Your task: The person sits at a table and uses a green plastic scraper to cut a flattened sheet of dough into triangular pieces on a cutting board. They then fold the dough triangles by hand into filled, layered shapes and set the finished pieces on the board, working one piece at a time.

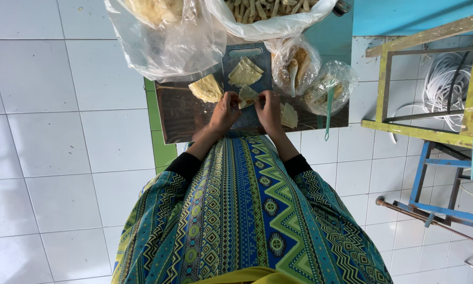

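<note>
Both my hands meet over a dark blue cutting board (pixel 231 59) on a low wooden table (pixel 176 113). My left hand (pixel 225 111) and my right hand (pixel 269 109) pinch a small pale yellow dough wrapper (pixel 247 95) between their fingertips, folding it. More folded wrappers (pixel 245 73) lie on the board behind it. A loose wrapper (pixel 206 88) lies left of the board, and another wrapper (pixel 288 115) sits by my right hand.
Clear plastic bags (pixel 165 39) of wrappers and rolled pieces fill the far side. Two smaller bags (pixel 295 62) with filling hold spoons; a teal spoon (pixel 328 113) hangs off the table edge. A yellow-green wooden frame (pixel 431 134), blue stool and white cable stand right on white tiles.
</note>
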